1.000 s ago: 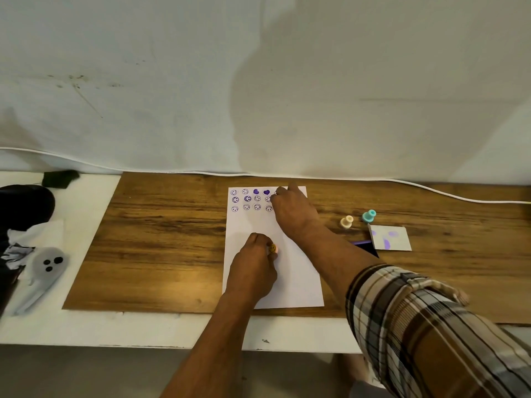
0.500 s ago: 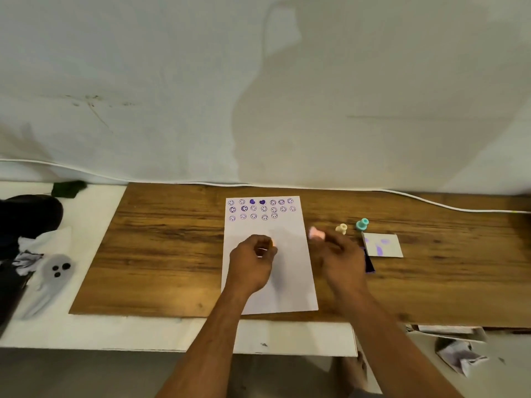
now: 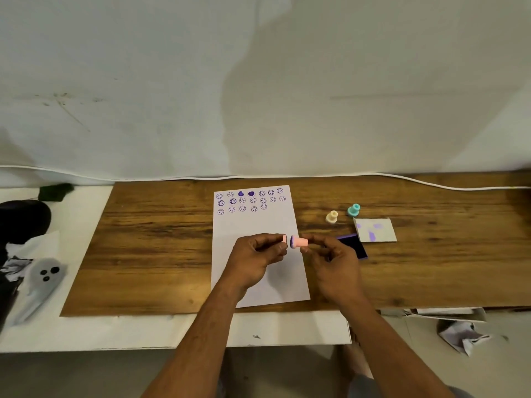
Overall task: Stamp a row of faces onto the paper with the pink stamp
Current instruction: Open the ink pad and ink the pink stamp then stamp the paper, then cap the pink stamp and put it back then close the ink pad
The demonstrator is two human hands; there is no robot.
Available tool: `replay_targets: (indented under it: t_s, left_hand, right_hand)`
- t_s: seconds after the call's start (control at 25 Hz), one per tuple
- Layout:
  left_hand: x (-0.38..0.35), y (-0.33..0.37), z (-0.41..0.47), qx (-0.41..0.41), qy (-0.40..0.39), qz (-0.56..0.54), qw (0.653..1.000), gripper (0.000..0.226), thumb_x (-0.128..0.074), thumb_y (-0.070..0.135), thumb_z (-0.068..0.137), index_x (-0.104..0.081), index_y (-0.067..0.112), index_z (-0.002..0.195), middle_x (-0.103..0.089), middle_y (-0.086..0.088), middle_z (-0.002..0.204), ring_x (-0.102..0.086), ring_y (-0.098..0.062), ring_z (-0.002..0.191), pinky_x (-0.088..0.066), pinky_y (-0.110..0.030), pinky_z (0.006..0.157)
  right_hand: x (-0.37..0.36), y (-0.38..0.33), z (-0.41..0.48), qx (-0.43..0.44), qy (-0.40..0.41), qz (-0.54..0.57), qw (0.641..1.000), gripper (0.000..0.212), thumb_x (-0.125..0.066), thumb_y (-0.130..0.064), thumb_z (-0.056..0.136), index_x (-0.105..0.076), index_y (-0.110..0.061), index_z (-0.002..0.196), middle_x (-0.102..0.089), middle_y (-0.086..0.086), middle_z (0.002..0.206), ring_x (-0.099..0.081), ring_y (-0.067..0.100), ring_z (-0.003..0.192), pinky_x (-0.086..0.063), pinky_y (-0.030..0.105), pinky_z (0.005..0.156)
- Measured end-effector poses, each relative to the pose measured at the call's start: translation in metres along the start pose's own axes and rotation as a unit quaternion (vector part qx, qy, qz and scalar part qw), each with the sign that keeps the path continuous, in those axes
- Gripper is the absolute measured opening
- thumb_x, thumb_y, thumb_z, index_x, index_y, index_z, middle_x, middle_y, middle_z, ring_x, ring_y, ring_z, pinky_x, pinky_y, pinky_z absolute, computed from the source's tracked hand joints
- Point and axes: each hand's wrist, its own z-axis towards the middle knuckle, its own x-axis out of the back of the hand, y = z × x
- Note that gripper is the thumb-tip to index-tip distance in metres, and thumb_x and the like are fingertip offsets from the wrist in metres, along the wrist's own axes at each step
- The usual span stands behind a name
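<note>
Both forearms reach in from the near edge of the desk and meet above the middle of the paper, wrists bent slightly inward so the hands face each other. The right hand holds the pink stamp on its side, pinched between thumb and fingertips, its purple-inked face turned toward the left hand; the grip is clenched on the stamp's body. The left hand's grip is closed on a small pink cap, held at the fingertips just beside the stamp's face with a narrow gap between the two. Both are lifted off the sheet, over its right-hand edge. The paper lies lengthwise on the wooden desk, and near its far edge run three rows of purple faces, with two filled hearts in the first row. Toward the right of the desk, a cream stamp and a teal stamp stand upright near each other, next to a white card with purple smudges and a dark ink pad just behind the right hand.
</note>
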Motion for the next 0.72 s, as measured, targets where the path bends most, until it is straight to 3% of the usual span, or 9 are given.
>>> replay_targets:
  t_s: [0.24, 0.44, 0.72]
  left_hand:
    - [-0.004, -0.001, 0.002, -0.005, -0.020, 0.006, 1.000, 0.028, -0.076, 0.013, 0.090, -0.079, 0.019, 0.118, -0.083, 0.006, 0.102, -0.079, -0.016, 0.094, -0.062, -0.022, 0.080]
    - [-0.006, -0.003, 0.003, -0.001, -0.019, -0.001, 1.000, 0.030, -0.079, 0.016, 0.088, -0.079, 0.017, 0.117, -0.083, 0.003, 0.103, -0.079, -0.018, 0.092, -0.063, -0.026, 0.083]
    - [-0.008, -0.004, 0.003, 0.013, -0.020, -0.027, 0.999, 0.029, -0.079, 0.022, 0.088, -0.080, 0.016, 0.116, -0.082, -0.003, 0.107, -0.080, -0.020, 0.090, -0.065, -0.030, 0.083]
  right_hand:
    - [0.004, -0.002, 0.006, 0.002, -0.013, -0.013, 1.000, 0.037, -0.082, -0.021, 0.090, -0.069, -0.056, 0.093, -0.063, -0.054, 0.086, -0.059, -0.026, 0.093, -0.046, 0.004, 0.063]
    - [0.003, 0.004, 0.008, -0.002, -0.020, -0.024, 1.000, 0.042, -0.082, -0.018, 0.089, -0.066, -0.057, 0.088, -0.061, -0.056, 0.082, -0.056, -0.029, 0.092, -0.044, 0.013, 0.071]
    - [0.003, 0.008, 0.010, 0.003, -0.035, -0.016, 0.999, 0.036, -0.083, -0.022, 0.089, -0.070, -0.056, 0.088, -0.067, -0.049, 0.087, -0.060, -0.023, 0.095, -0.047, 0.005, 0.063]
